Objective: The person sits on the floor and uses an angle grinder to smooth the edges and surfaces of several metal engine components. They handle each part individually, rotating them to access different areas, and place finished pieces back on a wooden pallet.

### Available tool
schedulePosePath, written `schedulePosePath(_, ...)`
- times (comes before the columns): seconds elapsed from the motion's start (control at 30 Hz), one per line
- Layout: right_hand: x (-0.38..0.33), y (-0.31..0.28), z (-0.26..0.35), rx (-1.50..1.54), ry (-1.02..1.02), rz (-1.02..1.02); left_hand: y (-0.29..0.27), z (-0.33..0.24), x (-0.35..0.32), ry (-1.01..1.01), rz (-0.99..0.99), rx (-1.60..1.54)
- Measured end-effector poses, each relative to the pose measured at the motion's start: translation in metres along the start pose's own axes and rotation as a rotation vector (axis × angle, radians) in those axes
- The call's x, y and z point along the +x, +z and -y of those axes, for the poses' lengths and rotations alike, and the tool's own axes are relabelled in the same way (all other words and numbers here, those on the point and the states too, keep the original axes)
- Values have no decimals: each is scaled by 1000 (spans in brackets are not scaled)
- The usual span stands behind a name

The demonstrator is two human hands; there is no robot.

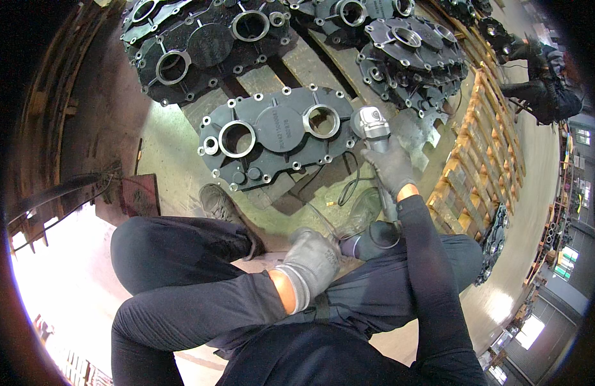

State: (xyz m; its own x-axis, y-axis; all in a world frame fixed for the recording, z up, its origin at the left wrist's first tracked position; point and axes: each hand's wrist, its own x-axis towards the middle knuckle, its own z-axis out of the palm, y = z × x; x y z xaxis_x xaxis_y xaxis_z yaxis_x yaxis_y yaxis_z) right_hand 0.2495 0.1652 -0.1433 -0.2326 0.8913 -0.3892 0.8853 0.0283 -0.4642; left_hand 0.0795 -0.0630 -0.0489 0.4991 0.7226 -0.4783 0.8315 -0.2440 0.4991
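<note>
My right hand (394, 170), in a dark grey glove, is closed round the body of an angle grinder (374, 123). The grinder's silver head is at the right end of a black cast housing cover (279, 130); whether its disc touches the rim I cannot tell. This cover has two bright bored holes, a round raised middle and bolt bosses along its edge. Over my lap, my left hand (312, 257), in a light grey glove, is closed. Just beside it lies a dark rounded object (374, 239) with a pale collar; what the fingers hold is hidden.
More black covers (210, 48) are stacked beyond on wooden boards, with another stack (413, 58) at the far right. A wooden pallet (480, 151) leans along the right. A black cable (352, 188) loops near my feet. Another person (545, 90) is at the upper right.
</note>
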Motion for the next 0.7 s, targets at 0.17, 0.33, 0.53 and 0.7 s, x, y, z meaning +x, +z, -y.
schedulePosePath(0.17,9,-2,-2,-63,35,4,-5,-3,2,-23,92,63)
schedulePosePath(0.33,8,-3,0,-74,-15,1,-9,-1,3,6,122,18)
schedulePosePath(0.53,6,-9,6,-102,15,-9,-8,-4,5,-42,106,61)
schedulePosePath(0.7,13,-8,1,-87,-7,-40,-9,-4,5,-13,124,55)
